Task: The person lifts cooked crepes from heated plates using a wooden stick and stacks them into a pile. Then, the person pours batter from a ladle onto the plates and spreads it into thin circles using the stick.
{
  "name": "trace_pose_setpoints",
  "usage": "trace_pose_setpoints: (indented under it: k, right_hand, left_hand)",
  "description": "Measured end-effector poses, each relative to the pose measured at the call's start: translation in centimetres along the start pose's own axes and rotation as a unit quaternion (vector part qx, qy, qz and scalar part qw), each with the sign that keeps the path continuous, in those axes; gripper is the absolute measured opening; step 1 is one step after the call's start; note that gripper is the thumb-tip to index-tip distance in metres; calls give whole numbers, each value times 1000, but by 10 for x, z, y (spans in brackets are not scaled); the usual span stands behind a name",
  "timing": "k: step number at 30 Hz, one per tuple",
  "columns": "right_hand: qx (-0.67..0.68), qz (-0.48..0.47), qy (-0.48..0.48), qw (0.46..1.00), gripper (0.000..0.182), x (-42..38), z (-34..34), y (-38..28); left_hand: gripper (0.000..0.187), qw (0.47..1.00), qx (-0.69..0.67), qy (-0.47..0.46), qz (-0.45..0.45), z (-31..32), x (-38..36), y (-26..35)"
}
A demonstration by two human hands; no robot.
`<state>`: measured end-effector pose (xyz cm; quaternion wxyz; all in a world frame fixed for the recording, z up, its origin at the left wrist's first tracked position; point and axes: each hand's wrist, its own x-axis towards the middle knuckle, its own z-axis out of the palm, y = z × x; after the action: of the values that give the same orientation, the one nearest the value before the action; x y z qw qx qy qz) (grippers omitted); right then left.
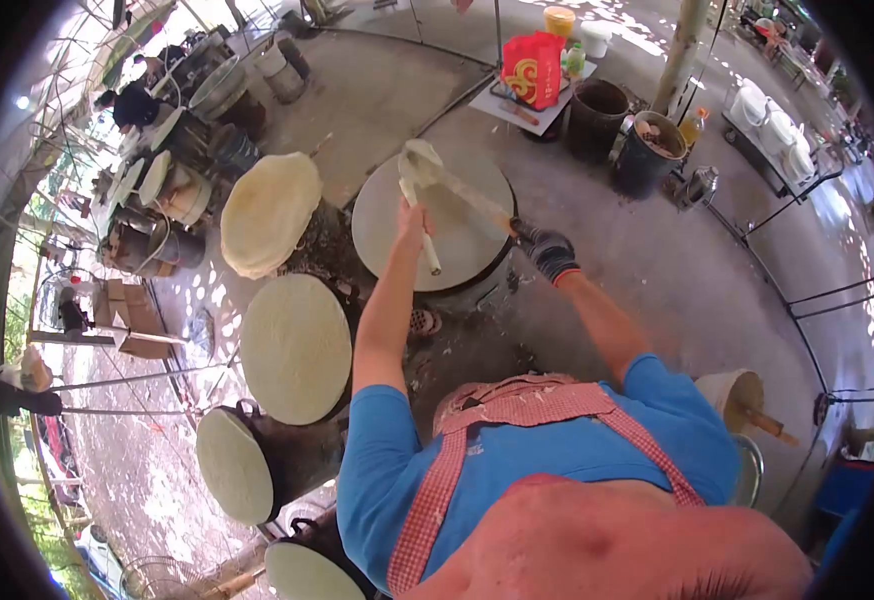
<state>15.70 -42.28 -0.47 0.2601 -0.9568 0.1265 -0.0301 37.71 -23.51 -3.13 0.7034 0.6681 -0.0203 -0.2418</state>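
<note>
My bare left hand [414, 219] is wrapped round a pale stick-like tool [427, 245] over a large round griddle [467, 225]. My right hand [545, 248], in a dark glove, grips the wooden handle of a long scraper [472, 197] that slants up to the left. At the griddle's upper left edge, a lump of pale batter [420, 163] sits where the two tools meet. Beside it on the left, a stack of thin round flatbreads [272, 212] rests near the griddle.
More round griddles with pale sheets [295, 350] stand at lower left. A dark bucket [649, 150], a dark pot [597, 115] and a red bag [534, 70] are at upper right. A pale bucket [732, 400] with a wooden handle stands at right.
</note>
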Motion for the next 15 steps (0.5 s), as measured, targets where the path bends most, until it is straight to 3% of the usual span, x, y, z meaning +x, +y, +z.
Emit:
trace_pose_setpoints:
  k: [1,2,3,4,5,6,7,8,10,11,12,13,14,15]
  right_hand:
    - [-87,71,-42,993,36,6,5,3]
    - [-84,72,-39,993,36,8,9,12]
    - [-21,67,-23,997,34,10,11,27]
    - [40,58,-7,997,33,16,13,44]
    - [43,58,-8,997,33,19,23,65]
    - [277,85,1,957,30,16,42,85]
    - [490,100,16,866,28,27,46,94]
    - [488,94,17,868,28,38,40,73]
    - [389,95,119,909,25,44,42,19]
    - [285,154,36,945,28,48,39,7]
    - [289,158,32,944,28,57,46,20]
    - [146,102,63,982,30,68,58,39]
    - [-1,42,95,995,32,74,58,33]
    - [-2,75,60,995,32,72,56,30]
  left_hand:
    - [51,997,71,20,18,-1,12,-14]
    - [51,997,74,18,19,-7,22,-33]
    - [59,941,274,118,163,-18,30,-50]
    - [68,815,450,213,296,-24,35,-55]
    - [68,814,453,213,295,-23,26,-47]
    - [70,811,496,206,232,-22,2,-29]
    - [71,805,528,205,176,-19,-6,-11]
    - [71,805,525,210,180,-20,-4,-5]
    - [68,787,565,180,171,-23,-9,-7]
    - [68,788,567,177,163,-18,-16,0]
    - [68,830,506,191,138,-13,-15,16]
    - [67,864,445,206,114,-15,-14,31]
    - [67,860,453,206,115,-25,-11,41]
    - [68,860,357,242,272,-36,-8,51]
